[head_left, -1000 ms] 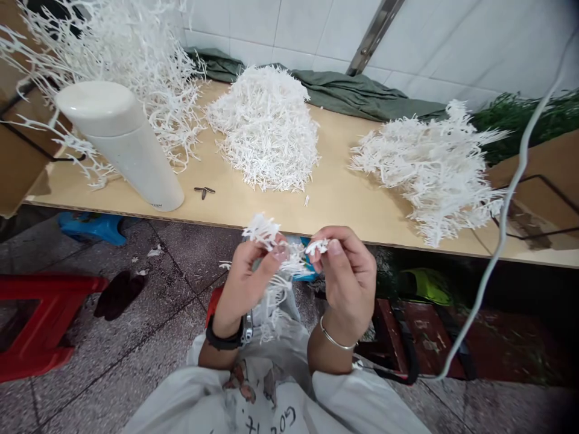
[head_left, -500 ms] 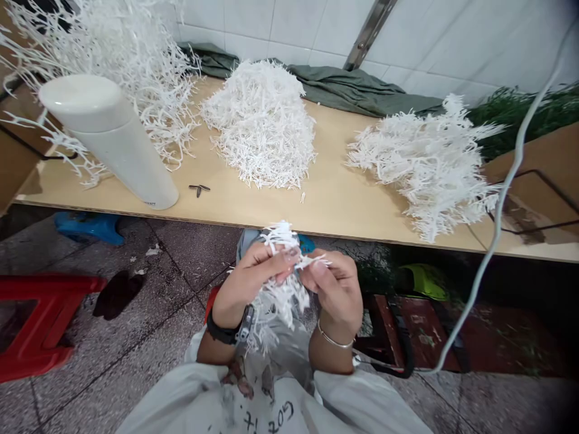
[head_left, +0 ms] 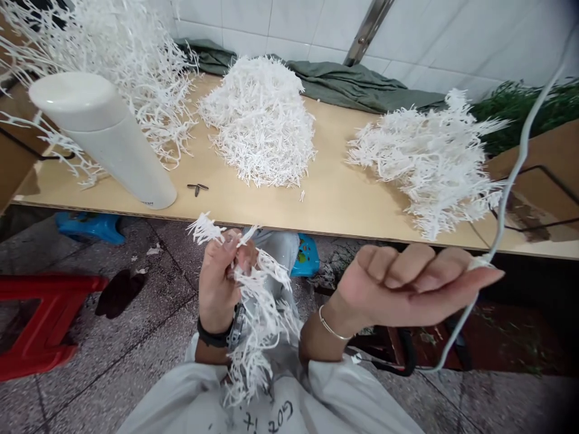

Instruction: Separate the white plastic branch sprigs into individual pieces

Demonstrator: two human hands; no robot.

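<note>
A pale wooden worktop [head_left: 335,199] stands against a white tiled wall [head_left: 434,36]; speckled grey floor [head_left: 113,361] holds a red stool [head_left: 40,325].

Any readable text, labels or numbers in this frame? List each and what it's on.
"71 209", roughly: dark handwritten marks, upside down, uncertain, on the white garment over the person's lap.
Small dark print near the base of the white cylindrical bottle: too small to read.
Nothing else legible.

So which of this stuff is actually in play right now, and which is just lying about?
In play: left hand gripping white sprig strand; right hand at white cable; white sprig piles on table.
Lying about: white flask, green cloth, red stool.
</note>
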